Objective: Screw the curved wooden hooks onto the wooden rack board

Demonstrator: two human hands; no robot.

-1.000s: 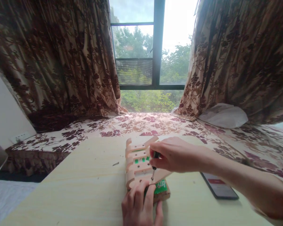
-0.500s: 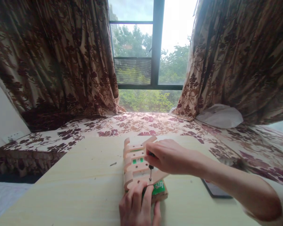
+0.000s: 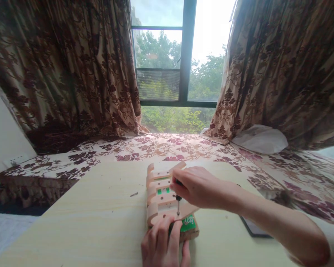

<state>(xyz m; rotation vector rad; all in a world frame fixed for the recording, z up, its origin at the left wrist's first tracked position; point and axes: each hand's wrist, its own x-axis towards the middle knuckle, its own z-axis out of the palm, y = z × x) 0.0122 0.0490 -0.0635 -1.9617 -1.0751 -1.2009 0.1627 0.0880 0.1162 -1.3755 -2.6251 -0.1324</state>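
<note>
On the table lies a pale wooden piece (image 3: 161, 200) with curved slats and dark screws along its crossbars. It rests on a block with a green printed label (image 3: 188, 222). My right hand (image 3: 196, 187) is closed around the dark handle of a screwdriver (image 3: 178, 204), held upright. Its tip meets a screw on the nearest crossbar. At the near end, my left hand (image 3: 163, 243) presses its fingers on the wood, with the thumb along the block's side. The fingers cover part of the near slat.
The light wooden table (image 3: 86, 226) carries a small dark sliver (image 3: 134, 194) left of the piece. A flat dark-edged object (image 3: 255, 227) lies under my right forearm. Behind are a floral-covered ledge (image 3: 167, 146), a white plastic bag (image 3: 260, 139) and curtains (image 3: 100, 74).
The view has shifted very slightly. Both hands, the screwdriver and the wooden piece keep nearly the same places relative to one another.
</note>
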